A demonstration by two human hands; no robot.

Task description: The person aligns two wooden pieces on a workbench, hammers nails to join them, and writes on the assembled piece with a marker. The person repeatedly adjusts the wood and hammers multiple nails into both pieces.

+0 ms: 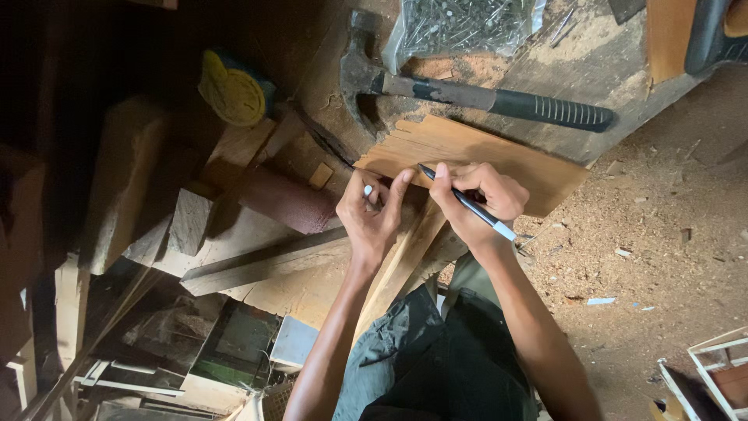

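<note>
A thin, flat wooden board [499, 160] lies across the edge of a rough workbench [615, 58]. My right hand [483, 199] grips a black pen with a white end [467, 204], its tip touching the board's near edge. Beside it my left hand [374, 214] curls around a small white object, likely the pen's cap [368, 189], with fingers resting against the board's near edge. A narrow wooden strip [401, 261] runs under both hands toward my lap.
A claw hammer with a black ribbed grip [499, 100] lies on the bench behind the board. A clear bag of nails [460, 23] sits further back. Stacked timber offcuts [195, 218] and a yellow disc [231, 93] fill the left. Sawdust covers the floor [662, 234] at right.
</note>
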